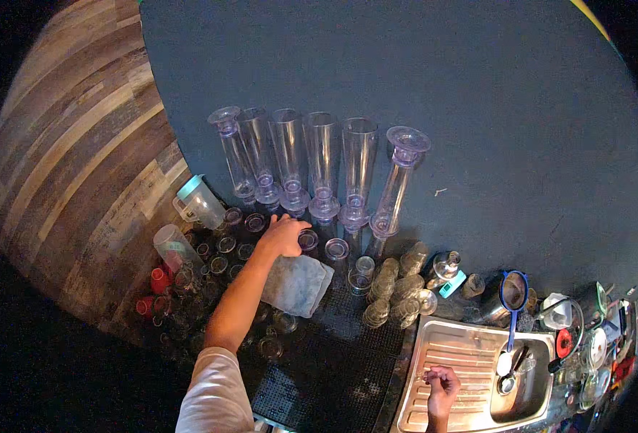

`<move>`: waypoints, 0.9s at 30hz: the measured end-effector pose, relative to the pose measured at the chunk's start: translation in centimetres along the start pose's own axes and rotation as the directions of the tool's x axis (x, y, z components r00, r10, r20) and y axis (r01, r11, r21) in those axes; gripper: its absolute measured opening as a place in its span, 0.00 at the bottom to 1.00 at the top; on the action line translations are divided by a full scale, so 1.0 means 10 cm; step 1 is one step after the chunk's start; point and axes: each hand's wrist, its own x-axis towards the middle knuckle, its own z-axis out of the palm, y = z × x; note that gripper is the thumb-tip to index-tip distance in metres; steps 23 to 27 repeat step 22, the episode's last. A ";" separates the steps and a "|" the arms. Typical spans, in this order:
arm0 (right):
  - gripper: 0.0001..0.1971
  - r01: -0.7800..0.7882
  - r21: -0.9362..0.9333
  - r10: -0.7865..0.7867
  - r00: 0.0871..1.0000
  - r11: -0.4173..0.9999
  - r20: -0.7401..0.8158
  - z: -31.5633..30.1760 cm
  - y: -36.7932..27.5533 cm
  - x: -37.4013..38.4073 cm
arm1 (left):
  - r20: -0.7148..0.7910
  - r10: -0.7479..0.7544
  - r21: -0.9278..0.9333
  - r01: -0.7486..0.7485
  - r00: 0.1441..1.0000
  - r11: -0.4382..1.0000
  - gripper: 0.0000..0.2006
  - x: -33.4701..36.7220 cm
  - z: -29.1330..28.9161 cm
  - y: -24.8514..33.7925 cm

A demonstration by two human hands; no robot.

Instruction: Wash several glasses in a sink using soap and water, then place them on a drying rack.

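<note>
My left hand (284,236) reaches over a row of small round clear pieces, fingers curled down around something its back hides. Close by its thumb lies a round clear piece (308,240), and another round piece (337,249) is farther right. A grey folded cloth (298,286) lies just below the hand. Beyond the fingers, tall clear purple-tinted tubes with flared bases (323,162) stand in a row. My right hand (443,386) hovers over the ribbed drainboard of the steel sink (434,339), fingers curled together; what they hold, if anything, is too small to name.
At left stand a clear pitcher with a turquoise lid (202,202), a clear jug (172,244) and red cups (160,280). Stacked glasses (384,281) sit right of the black mat (333,353). A blue-rimmed strainer (513,290) hangs beside the sink.
</note>
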 end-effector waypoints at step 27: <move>0.02 0.047 -0.017 -0.048 0.999 0.999 -0.021 -0.21 0.08 -0.11 | -0.064 0.181 -0.093 -0.187 0.981 0.978 0.28 0.10 0.22 0.52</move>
